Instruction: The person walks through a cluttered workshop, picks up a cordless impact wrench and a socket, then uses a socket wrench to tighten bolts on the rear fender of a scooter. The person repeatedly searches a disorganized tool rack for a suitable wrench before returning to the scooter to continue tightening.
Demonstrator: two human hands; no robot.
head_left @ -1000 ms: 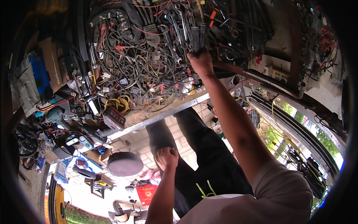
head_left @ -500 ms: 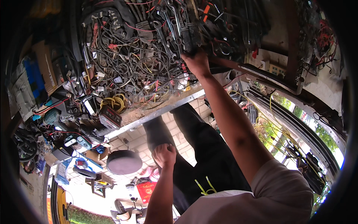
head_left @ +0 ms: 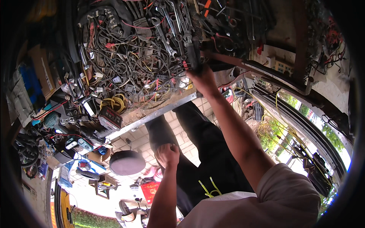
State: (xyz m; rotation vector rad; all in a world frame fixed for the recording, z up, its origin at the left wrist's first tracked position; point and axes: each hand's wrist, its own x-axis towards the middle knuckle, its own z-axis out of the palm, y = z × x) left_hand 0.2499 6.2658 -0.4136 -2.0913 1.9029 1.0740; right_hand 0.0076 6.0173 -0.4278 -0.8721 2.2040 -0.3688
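My right hand (head_left: 205,80) is closed around the near end of a dark, thick, rod-like tool (head_left: 193,55) at the bench's front edge. The tool's exact kind is unclear, and its lower end is hidden in my fist. Beyond it lie several open-end wrenches (head_left: 162,36), side by side. Left of the tool spreads a tangle of dark cables (head_left: 133,62). My left hand (head_left: 167,155) rests on my thigh with its fingers curled in. Whatever it may hold is hidden from view.
A bent metal bar (head_left: 266,76) runs along the right side. At left sit a power-tool battery (head_left: 110,118), a yellow cable coil (head_left: 114,103) and a teal power tool (head_left: 53,119). Below the bench's metal edge (head_left: 163,110) stands a round dark stool (head_left: 127,162) on the paving.
My right hand has come back toward me, bringing the dark rod-like tool from among the wrenches to the front edge. My left hand stays on my thigh.
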